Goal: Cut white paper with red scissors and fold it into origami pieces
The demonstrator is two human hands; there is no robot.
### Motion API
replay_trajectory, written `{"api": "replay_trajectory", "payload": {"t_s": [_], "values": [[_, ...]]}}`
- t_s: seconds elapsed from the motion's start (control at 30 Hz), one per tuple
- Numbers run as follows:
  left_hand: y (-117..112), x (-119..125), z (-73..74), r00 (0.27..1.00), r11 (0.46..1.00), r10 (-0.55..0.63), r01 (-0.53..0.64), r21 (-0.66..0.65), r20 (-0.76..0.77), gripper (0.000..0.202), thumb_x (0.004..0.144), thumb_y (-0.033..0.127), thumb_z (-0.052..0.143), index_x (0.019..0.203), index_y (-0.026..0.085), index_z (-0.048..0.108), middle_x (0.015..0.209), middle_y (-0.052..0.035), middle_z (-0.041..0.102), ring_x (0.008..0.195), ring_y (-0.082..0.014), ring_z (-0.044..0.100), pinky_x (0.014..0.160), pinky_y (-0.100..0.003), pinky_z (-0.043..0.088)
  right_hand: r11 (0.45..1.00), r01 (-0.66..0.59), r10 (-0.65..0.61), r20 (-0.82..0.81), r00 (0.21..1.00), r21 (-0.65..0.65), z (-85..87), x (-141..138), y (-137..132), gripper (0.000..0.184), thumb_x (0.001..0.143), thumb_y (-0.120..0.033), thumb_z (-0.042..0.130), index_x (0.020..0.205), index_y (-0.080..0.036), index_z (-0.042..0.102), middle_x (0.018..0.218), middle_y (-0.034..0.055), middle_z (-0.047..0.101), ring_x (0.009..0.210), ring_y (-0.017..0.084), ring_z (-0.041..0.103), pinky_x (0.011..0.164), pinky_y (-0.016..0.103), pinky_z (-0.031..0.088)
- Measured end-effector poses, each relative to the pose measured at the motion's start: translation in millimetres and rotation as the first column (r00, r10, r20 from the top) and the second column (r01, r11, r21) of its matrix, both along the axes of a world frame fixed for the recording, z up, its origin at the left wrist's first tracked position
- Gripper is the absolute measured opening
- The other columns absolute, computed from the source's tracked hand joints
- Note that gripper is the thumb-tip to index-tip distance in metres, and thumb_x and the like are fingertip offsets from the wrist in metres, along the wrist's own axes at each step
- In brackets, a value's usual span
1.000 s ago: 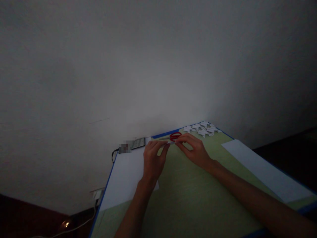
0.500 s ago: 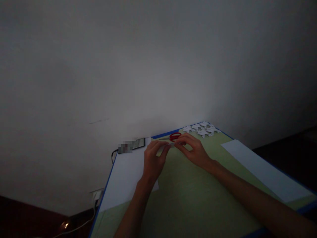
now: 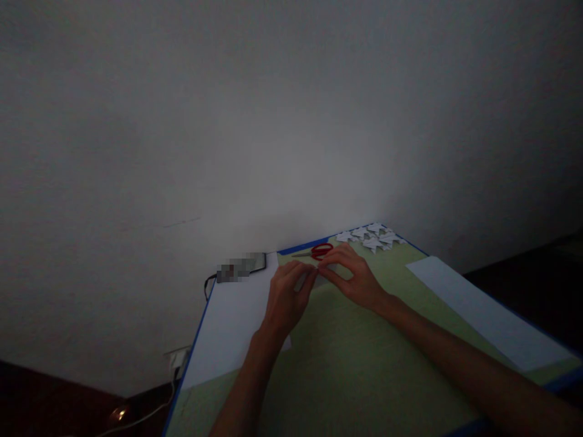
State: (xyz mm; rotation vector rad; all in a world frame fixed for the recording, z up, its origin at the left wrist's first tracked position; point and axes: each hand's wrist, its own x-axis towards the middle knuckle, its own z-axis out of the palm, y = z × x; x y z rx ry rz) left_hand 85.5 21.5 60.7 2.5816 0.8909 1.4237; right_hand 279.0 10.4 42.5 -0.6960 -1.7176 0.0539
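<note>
My left hand (image 3: 288, 296) and my right hand (image 3: 355, 276) meet over the green table top, each with thumb and fingers pinched together. Between the fingertips is a small piece of white paper (image 3: 324, 277), partly hidden by the fingers; its folds are too dim to make out. Just beyond the hands lie scissors with red handles (image 3: 322, 252), their blades pointing left. Several folded white paper stars (image 3: 374, 243) rest at the far corner, past my right hand.
On the left a white paper sheet (image 3: 223, 328) lies under a phone (image 3: 255, 262) with a cable attached. A long white paper strip (image 3: 483, 315) lies along the right. The blue-edged green table (image 3: 364, 376) stands against a grey wall (image 3: 291, 133). A plug (image 3: 177, 359) sits low left.
My left hand has shifted slightly right, closer to my right hand. The paper between them has turned, showing more of its face below the fingers, and the scissors' blades have come into clearer view.
</note>
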Motion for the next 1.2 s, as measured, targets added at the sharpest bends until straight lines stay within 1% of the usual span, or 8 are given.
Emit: {"api": "replay_trajectory", "payload": {"t_s": [0.17, 0.33, 0.53, 0.77, 0.9, 1.0, 1.1, 1.2], "values": [[-3, 0, 1.9, 1.0, 1.0, 0.004, -0.004, 0.003, 0.022, 0.003, 0.093, 0.02, 0.069, 0.091, 0.019, 0.071, 0.086, -0.0056, 0.074, 0.083, -0.0211, 0.069, 0.079, -0.034, 0.052, 0.998, -0.058, 0.058, 0.002, 0.998, -0.016, 1.7, 0, -1, 0.006, 0.095, -0.017, 0.073, 0.094, -0.023, 0.071, 0.089, 0.0038, 0.072, 0.096, 0.022, 0.063, 0.092, 0.041, 0.048], [-4, 0, 3.3, 0.998, 0.999, -0.019, 0.021, -0.036, 0.065, 0.003, 0.092, 0.018, 0.069, 0.089, 0.019, 0.069, 0.085, -0.0046, 0.073, 0.082, -0.0197, 0.068, 0.078, -0.033, 0.052, 0.998, -0.057, 0.058, 0.001, 0.998, -0.039, 1.2, 1, -1, 0.004, 0.095, -0.019, 0.072, 0.093, -0.023, 0.071, 0.089, 0.0039, 0.071, 0.095, 0.022, 0.062, 0.091, 0.041, 0.047], [-3, -1, 3.4, 0.999, 0.999, -0.031, 0.031, -0.011, 0.025, 0.005, 0.093, 0.015, 0.067, 0.089, 0.019, 0.067, 0.085, -0.0047, 0.072, 0.082, -0.0196, 0.067, 0.076, -0.032, 0.051, 0.998, -0.049, 0.049, -0.002, 0.999, -0.045, 0.7, -1, -1, 0.005, 0.097, -0.022, 0.07, 0.091, -0.022, 0.07, 0.088, 0.0039, 0.07, 0.095, 0.023, 0.062, 0.09, 0.042, 0.047], [-3, -2, 4.9, 0.999, 0.999, -0.017, 0.018, -0.039, 0.027, 0.006, 0.095, 0.017, 0.064, 0.09, 0.019, 0.067, 0.087, -0.005, 0.072, 0.083, -0.0196, 0.068, 0.078, -0.032, 0.052, 0.992, -0.086, 0.083, -0.028, 0.996, -0.095, -3.0, 5, 5, 0.008, 0.096, -0.029, 0.072, 0.095, -0.025, 0.078, 0.091, 0.0049, 0.074, 0.096, 0.023, 0.065, 0.092, 0.043, 0.049], [-1, -4, 5.2, 0.999, 0.996, -0.012, 0.015, -0.087, 0.041, 0.007, 0.092, 0.014, 0.066, 0.088, 0.019, 0.067, 0.088, -0.0045, 0.074, 0.083, -0.0186, 0.069, 0.08, -0.031, 0.053, 0.98, -0.112, 0.096, -0.105, 0.99, -0.165, -1.7, 10, 9, 0.017, 0.09, -0.042, 0.078, 0.089, -0.026, 0.082, 0.085, 0.0046, 0.076, 0.089, 0.023, 0.067, 0.086, 0.041, 0.051], [-1, -4, 6.3, 0.999, 0.994, -0.007, 0.012, -0.106, 0.05, 0.006, 0.092, 0.015, 0.066, 0.087, 0.019, 0.067, 0.087, -0.0046, 0.075, 0.082, -0.0184, 0.07, 0.079, -0.031, 0.054, 0.96, -0.112, 0.065, -0.186, 0.98, -0.258, 1.0, 12, 10, 0.024, 0.082, -0.049, 0.084, 0.08, -0.025, 0.082, 0.079, 0.0037, 0.075, 0.079, 0.021, 0.066, 0.079, 0.038, 0.053], [-3, -3, 8.5, 0.998, 0.991, -0.003, 0.01, -0.132, 0.06, 0.006, 0.092, 0.018, 0.066, 0.087, 0.019, 0.068, 0.086, -0.0045, 0.076, 0.081, -0.0182, 0.071, 0.078, -0.03, 0.055, 0.927, -0.1, -0.001, -0.269, 0.963, -0.362, 3.3, 14, 10, 0.028, 0.07, -0.051, 0.091, 0.072, -0.025, 0.08, 0.074, 0.0022, 0.073, 0.073, 0.019, 0.065, 0.074, 0.035, 0.053], [-5, -1, 11.3, 0.997, 0.986, 0.011, 0.001, -0.165, 0.071, 0.007, 0.093, 0.02, 0.066, 0.087, 0.019, 0.07, 0.087, -0.0049, 0.077, 0.08, -0.0185, 0.072, 0.078, -0.03, 0.055, 0.893, -0.144, 0.002, -0.316, 0.949, -0.426, 4.5, 17, 12, 0.028, 0.065, -0.048, 0.094, 0.07, -0.024, 0.079, 0.073, 0.0013, 0.072, 0.073, 0.019, 0.066, 0.077, 0.035, 0.054]]}}
